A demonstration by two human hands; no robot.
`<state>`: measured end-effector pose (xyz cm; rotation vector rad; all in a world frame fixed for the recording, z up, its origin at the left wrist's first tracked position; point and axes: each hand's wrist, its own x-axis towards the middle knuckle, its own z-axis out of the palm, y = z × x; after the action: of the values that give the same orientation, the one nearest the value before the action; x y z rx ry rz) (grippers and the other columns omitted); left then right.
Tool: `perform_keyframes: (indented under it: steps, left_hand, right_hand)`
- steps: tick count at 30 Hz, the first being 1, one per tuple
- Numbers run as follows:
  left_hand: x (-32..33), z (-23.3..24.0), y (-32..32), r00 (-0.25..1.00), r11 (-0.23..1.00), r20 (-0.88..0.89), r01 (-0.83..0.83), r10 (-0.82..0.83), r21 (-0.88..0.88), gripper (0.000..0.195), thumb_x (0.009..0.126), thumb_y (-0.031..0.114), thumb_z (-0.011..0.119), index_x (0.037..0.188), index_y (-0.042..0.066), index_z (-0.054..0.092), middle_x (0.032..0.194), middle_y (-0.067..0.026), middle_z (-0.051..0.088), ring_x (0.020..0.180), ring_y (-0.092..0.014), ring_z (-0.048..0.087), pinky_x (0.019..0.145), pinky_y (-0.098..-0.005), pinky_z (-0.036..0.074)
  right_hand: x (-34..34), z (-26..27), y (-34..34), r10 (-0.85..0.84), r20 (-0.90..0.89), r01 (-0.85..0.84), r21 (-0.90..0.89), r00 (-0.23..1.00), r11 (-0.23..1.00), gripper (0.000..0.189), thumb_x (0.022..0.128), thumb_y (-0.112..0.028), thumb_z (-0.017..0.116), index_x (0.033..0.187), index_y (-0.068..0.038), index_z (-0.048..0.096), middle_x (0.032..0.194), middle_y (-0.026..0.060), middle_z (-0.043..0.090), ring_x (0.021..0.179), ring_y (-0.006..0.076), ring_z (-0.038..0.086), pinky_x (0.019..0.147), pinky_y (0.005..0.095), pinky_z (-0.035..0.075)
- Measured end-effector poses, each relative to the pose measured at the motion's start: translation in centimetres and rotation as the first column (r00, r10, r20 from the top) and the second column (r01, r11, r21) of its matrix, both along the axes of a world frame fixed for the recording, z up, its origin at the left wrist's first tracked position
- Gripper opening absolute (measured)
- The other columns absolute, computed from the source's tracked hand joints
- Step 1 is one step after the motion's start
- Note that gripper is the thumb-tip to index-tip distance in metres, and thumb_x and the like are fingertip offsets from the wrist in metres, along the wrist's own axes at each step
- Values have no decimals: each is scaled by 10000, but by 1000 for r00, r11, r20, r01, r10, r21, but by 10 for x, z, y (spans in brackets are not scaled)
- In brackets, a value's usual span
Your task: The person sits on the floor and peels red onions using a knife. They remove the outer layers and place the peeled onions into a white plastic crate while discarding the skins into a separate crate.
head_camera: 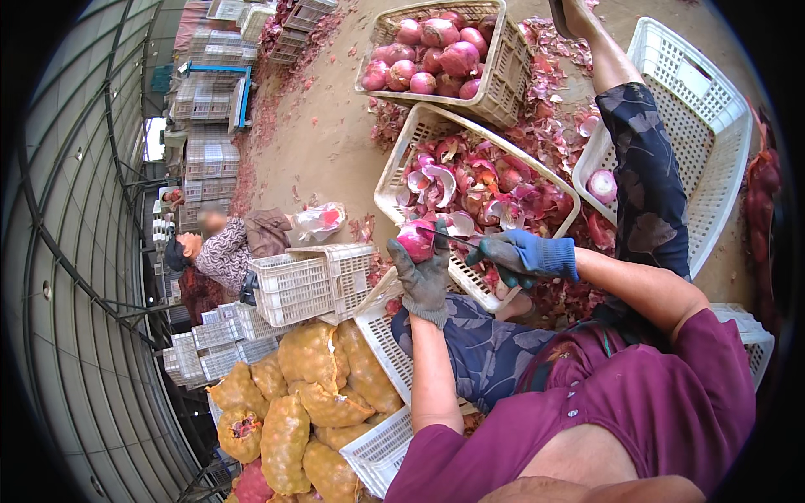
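My left hand (426, 286), in a grey work glove, grips a red onion (416, 241) with its fingers around the lower side. In a blue and dark-coated glove, my right hand (525, 254) is closed on a knife (454, 237). The blade reaches left to the onion, close to the left fingertips; whether it cuts in cannot be told. Below both hands, a plastic crate (391, 179) holds a heap of onion skins (484, 182). The knife's handle is mostly hidden in the right hand.
A crate of whole red onions (503, 69) stands beyond the skins. Right of it, a white crate (723, 126) contains a peeled onion (602, 186), partly behind my leg. Yellow mesh sacks (286, 440) and stacked crates (314, 280) lie left, near another seated person (220, 251).
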<state>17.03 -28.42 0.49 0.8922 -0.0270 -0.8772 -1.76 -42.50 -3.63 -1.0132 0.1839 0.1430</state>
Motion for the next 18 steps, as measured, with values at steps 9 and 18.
perform_keyframes:
  steps: [9, 18]
  left_hand:
    - [14, -1, -2, 977, 987, -207, -78, 48, -140, 852, 761, 436, 863, 1373, 19, 442, 1309, -226, 562, 1176, -379, 598, 1037, -464, 532]
    - [3, -7, -6, 927, 996, 373, -68, 41, 59, 708, 865, 505, 748, 1336, 42, 494, 1289, -121, 572, 1207, -274, 589, 1081, -399, 510]
  right_hand:
    - [0, 5, 6, -67, 52, 68, -5, 996, 998, 539, 1042, -557, 427, 1300, -127, 627, 672, 18, 582, 522, 102, 557, 460, 271, 440]
    - [2, 1, 10, -144, 74, 147, -47, 987, 988, 463, 1053, -489, 465, 1219, -85, 621, 773, 0, 565, 601, 102, 560, 498, 267, 444]
